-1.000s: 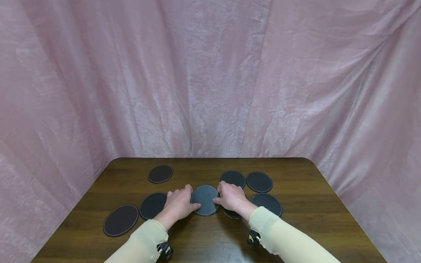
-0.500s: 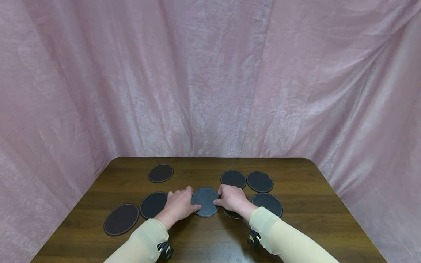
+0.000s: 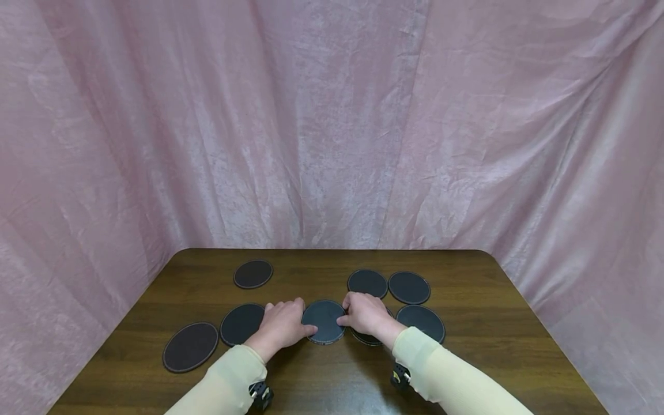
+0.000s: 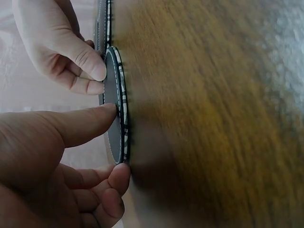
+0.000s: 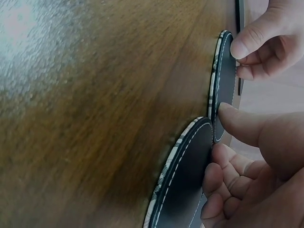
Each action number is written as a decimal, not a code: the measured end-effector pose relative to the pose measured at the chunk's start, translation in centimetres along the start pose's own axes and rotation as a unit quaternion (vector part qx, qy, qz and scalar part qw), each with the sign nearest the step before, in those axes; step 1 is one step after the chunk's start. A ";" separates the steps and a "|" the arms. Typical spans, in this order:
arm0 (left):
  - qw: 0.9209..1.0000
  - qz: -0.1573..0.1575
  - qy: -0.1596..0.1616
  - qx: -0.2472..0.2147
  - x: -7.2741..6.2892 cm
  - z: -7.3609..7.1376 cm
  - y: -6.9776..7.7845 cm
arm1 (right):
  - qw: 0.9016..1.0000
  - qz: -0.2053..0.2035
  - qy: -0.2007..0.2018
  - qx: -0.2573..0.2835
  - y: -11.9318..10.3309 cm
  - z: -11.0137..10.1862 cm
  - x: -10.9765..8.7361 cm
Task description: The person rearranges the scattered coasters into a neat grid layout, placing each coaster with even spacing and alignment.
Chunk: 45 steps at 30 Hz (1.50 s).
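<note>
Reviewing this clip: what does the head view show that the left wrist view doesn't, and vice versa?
Head only: the ribbed cream sleeves and the dark round lone coaster near the far edge.

Left wrist only: the black-and-white checked side edge, plainly seen, of the dark round stitched coaster between the hands, and the undersides of the left hand's fingertips.

Both: the left hand and right hand gripping that coaster over the brown wood-grain table.

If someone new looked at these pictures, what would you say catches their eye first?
Probably the large pink curtain filling the head view's background beyond the brown table. Next, the left hand and right hand, both holding one dark round coaster between them. More dark coasters lie to either side.
</note>
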<state>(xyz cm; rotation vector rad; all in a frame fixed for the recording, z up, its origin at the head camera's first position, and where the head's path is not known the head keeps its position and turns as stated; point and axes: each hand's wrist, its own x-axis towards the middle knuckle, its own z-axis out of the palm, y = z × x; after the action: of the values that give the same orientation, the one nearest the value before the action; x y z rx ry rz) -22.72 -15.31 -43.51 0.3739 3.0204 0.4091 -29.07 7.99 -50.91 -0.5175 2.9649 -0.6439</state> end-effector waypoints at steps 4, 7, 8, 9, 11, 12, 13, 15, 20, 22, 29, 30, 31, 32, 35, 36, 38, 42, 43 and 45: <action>1.000 0.001 -0.001 0.003 0.0 0.0 0.1 | 1.000 -0.002 0.000 0.004 0.1 0.0 -0.1; 1.000 0.002 0.002 0.005 0.0 0.1 0.1 | 1.000 0.006 -0.002 0.005 0.3 0.4 0.1; 1.000 0.003 0.003 0.005 0.0 0.1 0.1 | 1.000 0.008 -0.003 0.005 0.3 0.5 0.2; 1.000 0.004 0.004 0.005 0.0 0.1 0.1 | 1.000 0.008 -0.003 0.004 0.5 0.7 0.4; 1.000 0.007 0.005 0.005 0.1 0.1 0.0 | 1.000 0.011 -0.005 0.000 0.6 1.0 0.6; 1.000 0.009 0.004 0.005 0.1 0.1 0.0 | 1.000 0.010 -0.004 -0.001 0.7 1.1 0.7; 1.000 0.010 0.004 0.004 0.1 0.0 0.0 | 1.000 0.008 -0.003 -0.003 0.8 1.3 0.8; 1.000 0.012 0.004 0.005 0.1 0.0 0.1 | 1.000 0.005 0.000 -0.005 1.1 1.5 1.0; 1.000 0.013 0.000 0.009 0.1 -0.1 0.2 | 1.000 0.006 -0.007 0.001 -1.5 -1.3 -1.0; 1.000 0.013 -0.002 0.012 0.1 -0.1 0.2 | 1.000 0.011 -0.010 0.003 -2.8 -2.6 -1.9; 0.999 0.019 0.005 0.026 0.1 -0.1 0.3 | 1.000 -0.001 -0.006 -0.018 -2.2 -1.9 -1.3; 0.999 0.019 0.006 0.028 0.1 -0.2 0.4 | 1.000 -0.006 -0.007 -0.025 -1.5 -1.2 -0.7; 0.999 0.019 0.007 0.029 0.1 -0.2 0.4 | 0.999 -0.009 -0.006 -0.033 -0.9 -0.5 -0.2; 0.999 0.019 0.007 0.029 0.1 -0.2 0.4 | 0.999 -0.007 -0.010 -0.036 -0.9 -0.5 -0.1; 0.999 0.018 0.006 0.028 0.0 -0.4 0.4 | 0.998 -0.005 -0.013 -0.055 -1.3 -0.6 0.0; 0.999 0.018 0.006 0.027 0.0 -0.5 0.4 | 0.998 -0.005 -0.015 -0.058 -1.7 -1.0 -0.3; 0.999 0.019 0.008 0.026 0.0 -0.5 0.3 | 0.998 -0.004 -0.014 -0.059 -2.6 -1.9 -1.0; 1.000 0.018 0.009 0.021 0.0 -0.7 0.3 | 0.999 0.012 -0.022 -0.048 -5.1 -4.5 -2.7; 1.000 0.017 0.009 0.020 0.0 -0.8 0.3 | 0.999 0.015 -0.021 -0.047 -5.4 -4.9 -3.0; 1.000 0.016 0.012 0.021 -0.1 -1.0 0.3 | 0.998 0.028 -0.021 -0.045 -6.4 -6.0 -3.5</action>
<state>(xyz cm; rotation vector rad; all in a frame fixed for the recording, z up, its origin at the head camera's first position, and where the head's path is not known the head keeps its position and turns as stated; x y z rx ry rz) -22.68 -15.34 -42.47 0.4250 3.0539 0.3560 -24.54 6.03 -42.82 -0.4470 2.9670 -0.4907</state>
